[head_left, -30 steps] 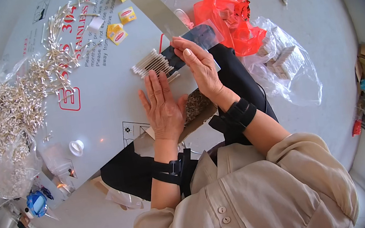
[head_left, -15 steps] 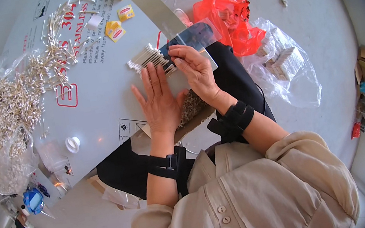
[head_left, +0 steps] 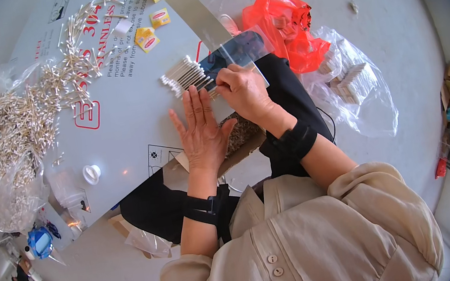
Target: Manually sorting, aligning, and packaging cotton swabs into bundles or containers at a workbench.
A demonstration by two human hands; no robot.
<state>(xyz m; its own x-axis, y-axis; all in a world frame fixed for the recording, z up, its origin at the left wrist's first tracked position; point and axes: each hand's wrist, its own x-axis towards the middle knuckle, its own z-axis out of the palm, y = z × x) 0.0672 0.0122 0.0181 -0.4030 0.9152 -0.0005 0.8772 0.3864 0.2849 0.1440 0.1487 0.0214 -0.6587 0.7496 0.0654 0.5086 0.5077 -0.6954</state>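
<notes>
A row of cotton swabs (head_left: pixel 187 75) lies side by side near the table's right edge. My left hand (head_left: pixel 200 132) rests flat with its fingers stretched out, the fingertips at the near ends of those swabs. My right hand (head_left: pixel 246 92) is closed beside the row's right end, its fingers curled in; whatever they hold is hidden. Just beyond it lies a dark bluish see-through sheet (head_left: pixel 243 46), partly covered by the hand. Below my hands, an open cardboard box (head_left: pixel 244 155) of small pale and brown pieces shows between my wrists.
Many loose swabs (head_left: pixel 20 130) spill from a clear bag at the left of the table (head_left: pixel 122 115). Several small yellow packets (head_left: pixel 147 39) lie at the far side. A white round cap (head_left: pixel 91 174) sits near left. On the floor are a red bag (head_left: pixel 277 22) and a clear bag (head_left: pixel 378 112) holding white packs.
My right hand's fingers have curled from a looser, raised pose into a closed one, lower by the swabs. My left hand stays flat in about the same place.
</notes>
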